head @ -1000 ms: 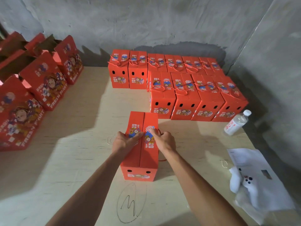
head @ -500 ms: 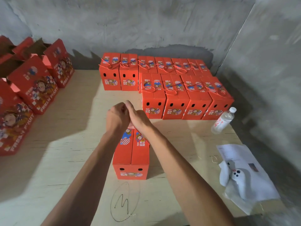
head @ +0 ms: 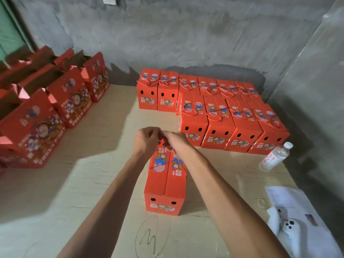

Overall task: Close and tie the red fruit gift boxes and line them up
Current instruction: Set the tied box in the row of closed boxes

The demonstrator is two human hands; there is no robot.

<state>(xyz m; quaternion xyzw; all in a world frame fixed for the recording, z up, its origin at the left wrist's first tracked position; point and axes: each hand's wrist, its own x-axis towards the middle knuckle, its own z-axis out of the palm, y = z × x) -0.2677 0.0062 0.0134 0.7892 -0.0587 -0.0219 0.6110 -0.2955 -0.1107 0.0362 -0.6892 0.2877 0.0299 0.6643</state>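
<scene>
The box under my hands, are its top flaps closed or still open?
Closed: the two top flaps of the box meet along a centre seam.

Rough grey concrete walls (head: 186, 34) are meeting in a corner at the far right, all blotchy and patched. A pale wooden table (head: 93, 183) is being pushed up against them, light plywood-looking grain, with a pencil scribble (head: 151, 237) circled near the front edge. Light is being thrown in from the left, so bright patches and long dark shadows are being laid across the tabletop. A green frame (head: 11, 28), door or window, hard to tell, is being caught at the far left. A white switch plate (head: 109, 0) is being cut off at the top edge.
</scene>
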